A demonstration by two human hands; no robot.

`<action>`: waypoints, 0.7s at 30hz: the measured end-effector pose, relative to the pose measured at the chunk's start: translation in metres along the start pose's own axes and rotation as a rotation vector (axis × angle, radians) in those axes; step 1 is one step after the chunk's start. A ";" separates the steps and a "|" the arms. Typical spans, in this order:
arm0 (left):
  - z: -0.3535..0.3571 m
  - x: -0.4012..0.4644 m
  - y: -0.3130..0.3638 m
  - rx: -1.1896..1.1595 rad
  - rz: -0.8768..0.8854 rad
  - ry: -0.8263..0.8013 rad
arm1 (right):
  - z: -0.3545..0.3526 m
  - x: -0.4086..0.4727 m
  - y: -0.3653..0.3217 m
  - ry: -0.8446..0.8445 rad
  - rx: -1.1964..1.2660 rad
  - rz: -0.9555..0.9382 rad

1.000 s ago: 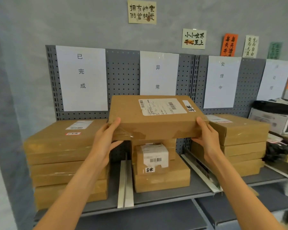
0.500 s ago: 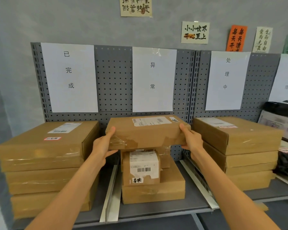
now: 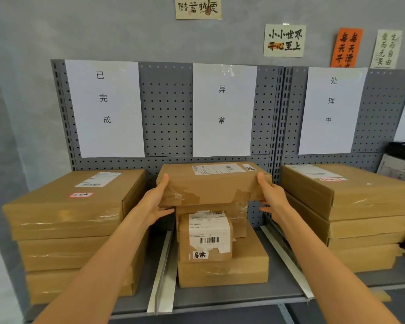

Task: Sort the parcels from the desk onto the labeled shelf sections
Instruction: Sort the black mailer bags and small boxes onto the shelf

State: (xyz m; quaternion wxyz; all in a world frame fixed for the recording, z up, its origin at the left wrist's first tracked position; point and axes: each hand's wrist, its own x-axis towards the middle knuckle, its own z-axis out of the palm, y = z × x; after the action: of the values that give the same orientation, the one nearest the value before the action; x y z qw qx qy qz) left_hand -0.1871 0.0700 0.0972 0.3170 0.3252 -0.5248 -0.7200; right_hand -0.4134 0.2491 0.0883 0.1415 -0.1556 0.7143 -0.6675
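Lying level, long axis crosswise, parcel [image 3: 211, 188] between both hands [image 3: 153, 204]

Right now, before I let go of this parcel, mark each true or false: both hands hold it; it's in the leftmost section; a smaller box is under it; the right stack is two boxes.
1. Left hand and right hand both hold the parcel. True.
2. It is in the leftmost section. False: under the middle sign.
3. A small labelled box stands below it. True.
4. The right stack has two boxes. False: more layers show.
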 end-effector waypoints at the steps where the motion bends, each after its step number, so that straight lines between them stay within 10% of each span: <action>1: 0.000 -0.001 0.002 0.015 -0.007 -0.004 | 0.001 -0.003 -0.001 -0.010 -0.021 -0.005; 11: -0.014 -0.032 -0.004 0.417 0.131 0.054 | 0.005 -0.065 -0.011 0.192 -0.627 -0.400; 21: -0.121 -0.123 -0.002 1.275 0.692 0.178 | 0.078 -0.196 -0.007 0.044 -1.183 -0.876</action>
State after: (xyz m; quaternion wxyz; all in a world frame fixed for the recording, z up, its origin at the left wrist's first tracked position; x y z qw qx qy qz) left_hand -0.0185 0.1020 0.0828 0.3171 0.3194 -0.8869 -0.1040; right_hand -0.2024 0.2581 0.0887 -0.2601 -0.4638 0.8299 -0.1689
